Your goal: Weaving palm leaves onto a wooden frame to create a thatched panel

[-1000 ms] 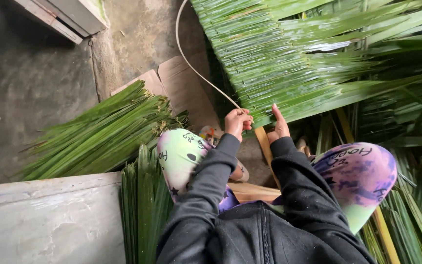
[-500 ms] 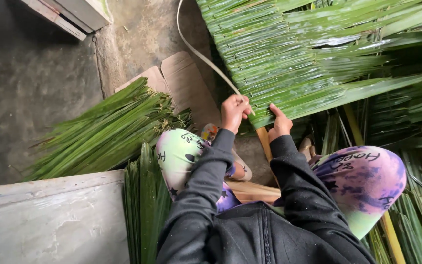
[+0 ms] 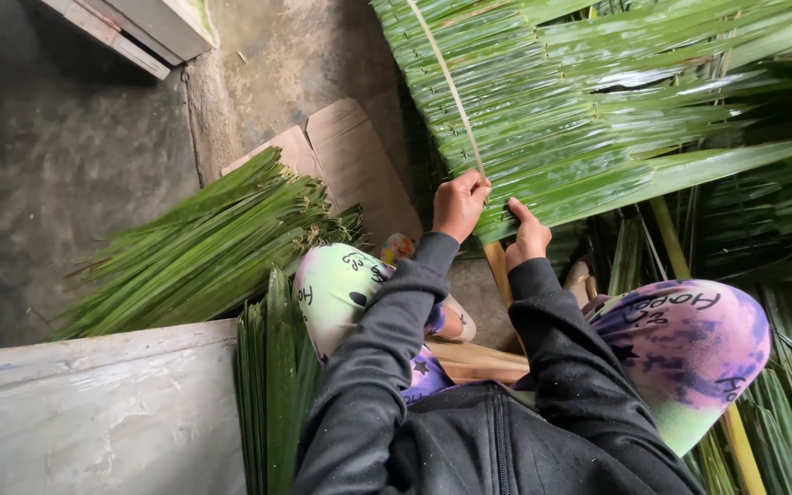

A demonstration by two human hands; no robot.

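Observation:
A wide panel of stitched green palm leaves (image 3: 598, 110) lies in front of me, reaching to the upper right. My left hand (image 3: 458, 203) pinches a thin pale strip (image 3: 446, 82) that runs up across the panel. My right hand (image 3: 528, 236) grips the panel's near edge, thumb on top. Both arms wear dark sleeves. A wooden stick (image 3: 499, 266) shows below the panel edge between my hands.
A pile of loose green leaves (image 3: 194, 247) lies at the left on the concrete floor, with flattened cardboard (image 3: 350, 156) behind it. More leaves (image 3: 272, 385) stand by my left knee beside a grey board (image 3: 93, 412). Leaf stems (image 3: 744, 431) lie at the right.
The pale strip, earlier a slack curve to the left, now runs straight and taut over the panel. My left hand has closed on it at the panel edge; my right hand stays there.

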